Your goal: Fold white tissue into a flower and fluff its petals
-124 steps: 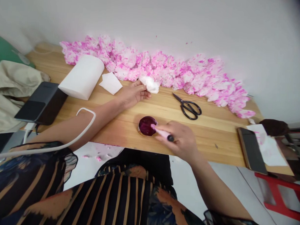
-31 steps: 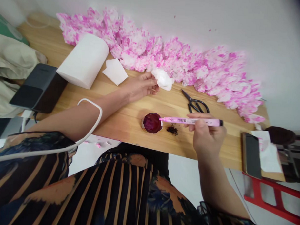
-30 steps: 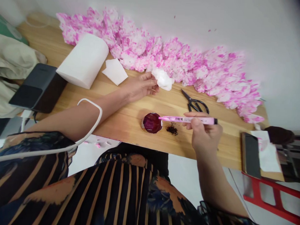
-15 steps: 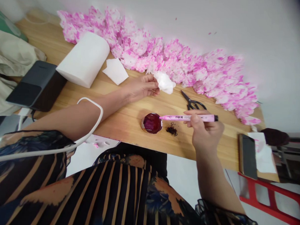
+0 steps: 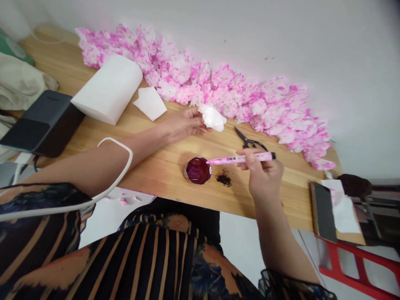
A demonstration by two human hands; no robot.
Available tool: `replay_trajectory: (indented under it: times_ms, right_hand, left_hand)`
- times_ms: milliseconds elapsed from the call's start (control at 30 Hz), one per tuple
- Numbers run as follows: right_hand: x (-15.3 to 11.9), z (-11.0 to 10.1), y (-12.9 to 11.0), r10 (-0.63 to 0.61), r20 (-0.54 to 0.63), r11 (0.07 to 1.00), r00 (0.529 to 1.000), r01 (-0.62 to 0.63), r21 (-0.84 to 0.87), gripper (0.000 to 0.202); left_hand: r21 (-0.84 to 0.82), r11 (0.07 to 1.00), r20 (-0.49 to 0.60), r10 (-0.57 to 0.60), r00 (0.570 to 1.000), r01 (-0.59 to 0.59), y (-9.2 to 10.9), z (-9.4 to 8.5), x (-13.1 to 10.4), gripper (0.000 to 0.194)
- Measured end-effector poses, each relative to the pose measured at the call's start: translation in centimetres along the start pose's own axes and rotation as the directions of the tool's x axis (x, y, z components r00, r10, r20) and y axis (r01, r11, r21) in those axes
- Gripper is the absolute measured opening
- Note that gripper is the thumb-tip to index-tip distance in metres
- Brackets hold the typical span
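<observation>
A crumpled white tissue flower [image 5: 213,117] is pinched in the fingers of my left hand [image 5: 187,125], just in front of a long row of pink-and-white paper flowers [image 5: 189,75]. My right hand [image 5: 263,172] grips a pink marker [image 5: 241,158] whose tip points left, at the right rim of a small jar of dark red liquid [image 5: 198,170]. Whether the tip touches the rim I cannot tell. Black scissors [image 5: 249,141] lie just beyond my right hand. A small tangle of dark threads [image 5: 224,179] lies right of the jar.
White folded paper sheets [image 5: 110,88] and a smaller white piece [image 5: 151,103] lie at the left, beside a dark box-shaped device [image 5: 43,122]. A white cable [image 5: 120,175] crosses my left forearm. At the right are a phone [image 5: 323,211], stained paper [image 5: 344,207] and a red frame [image 5: 362,274].
The view has shifted slightly, so most things sit lower and further left. Both hands keep their hold, and the marker tip stays by the jar's rim.
</observation>
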State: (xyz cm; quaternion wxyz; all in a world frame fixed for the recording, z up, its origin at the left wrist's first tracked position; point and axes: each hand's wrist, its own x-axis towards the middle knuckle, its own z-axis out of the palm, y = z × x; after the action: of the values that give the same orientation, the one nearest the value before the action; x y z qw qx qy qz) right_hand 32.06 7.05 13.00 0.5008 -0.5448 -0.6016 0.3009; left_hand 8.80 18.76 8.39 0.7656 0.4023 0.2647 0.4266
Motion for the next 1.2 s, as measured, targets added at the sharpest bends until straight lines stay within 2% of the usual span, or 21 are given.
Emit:
replay_trajectory:
  times_ms: [167, 300, 433, 567, 767, 1000, 1200]
  right_hand:
    - [1.6, 0.9, 0.3, 0.084, 0.045, 0.961, 0.995, -0.093, 0.259, 0.039]
    - [4.2, 1.6, -0.6, 0.129, 0.086, 0.898, 0.988, -0.154, 0.413, 0.043]
    - [7.6, 1.5, -1.5, 0.074, 0.095, 0.869, 0.993, -0.111, 0.481, 0.044]
    - [9.6, 1.5, -0.9, 0.038, 0.060, 0.857, 0.997, -0.064, 0.511, 0.043]
    - [9.0, 1.9, 0.9, 0.034, 0.001, 0.853, 0.999, -0.029, 0.521, 0.044]
    - [8.5, 1.7, -0.3, -0.028, -0.220, 0.882, 0.975, 0.128, 0.453, 0.041]
    - [8.2, 2.1, -0.6, -0.100, -0.267, 0.882, 0.959, 0.209, 0.422, 0.037]
  left_hand:
    - [-0.019, 1.000, 0.014, 0.002, 1.000, -0.002, 0.1, 0.2, -0.2, 0.028]
    - [-0.004, 1.000, 0.016, -0.004, 1.000, 0.004, 0.1, 0.2, -0.2, 0.038]
    - [0.053, 0.999, 0.022, -0.007, 1.000, 0.006, -0.2, 0.1, 0.0, 0.044]
    - [0.101, 0.995, 0.043, -0.016, 0.999, 0.011, -0.5, 0.3, 0.0, 0.042]
    - [0.217, 0.976, 0.092, -0.038, 0.995, 0.018, 0.1, 0.9, -0.6, 0.035]
    - [0.274, 0.961, 0.067, -0.001, 0.998, -0.018, 0.2, 1.2, -0.8, 0.031]
    - [0.274, 0.962, 0.037, -0.018, 0.999, 0.007, 0.8, 1.7, -1.2, 0.029]
